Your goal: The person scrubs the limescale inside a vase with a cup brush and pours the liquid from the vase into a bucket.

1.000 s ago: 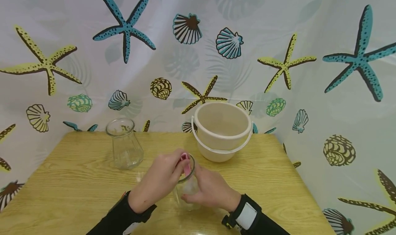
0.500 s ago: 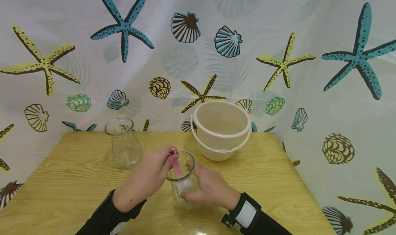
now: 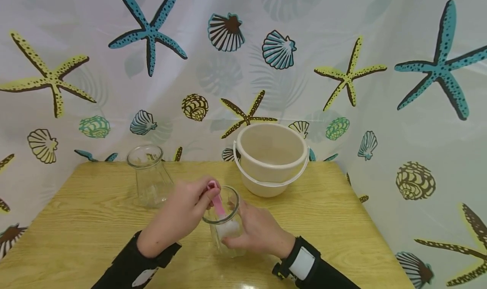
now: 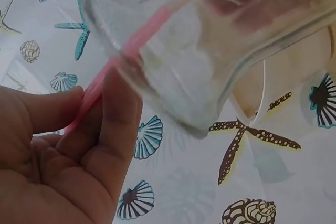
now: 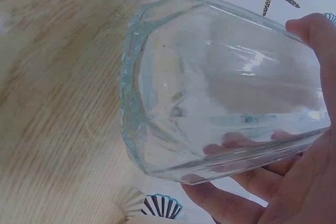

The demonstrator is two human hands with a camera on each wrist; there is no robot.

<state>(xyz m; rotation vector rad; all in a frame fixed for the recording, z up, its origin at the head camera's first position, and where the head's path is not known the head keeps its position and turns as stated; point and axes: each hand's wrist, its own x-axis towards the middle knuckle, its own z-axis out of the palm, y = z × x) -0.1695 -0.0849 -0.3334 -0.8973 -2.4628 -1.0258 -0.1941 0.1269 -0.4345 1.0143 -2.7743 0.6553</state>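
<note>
My left hand pinches the pink handle of a sponge brush between thumb and fingers, just above a clear glass jar. The brush slants down through the jar's mouth, its white head inside. In the left wrist view the pink handle leans against the rim, passing into the glass. Fingers and thumb of my right hand grip the jar from its right side. The right wrist view shows the jar's thick faceted base, tilted off the wooden table, with the blurred white brush head within.
A second glass jar stands upright at the back left of the wooden table. Behind my right hand is a cream bucket with its white handle hanging in front. A patterned curtain encloses the table's back and sides.
My left hand has shifted left with the brush, so the handle now leans toward the jar's left rim. My right hand keeps its grip on the jar in about the same place.
</note>
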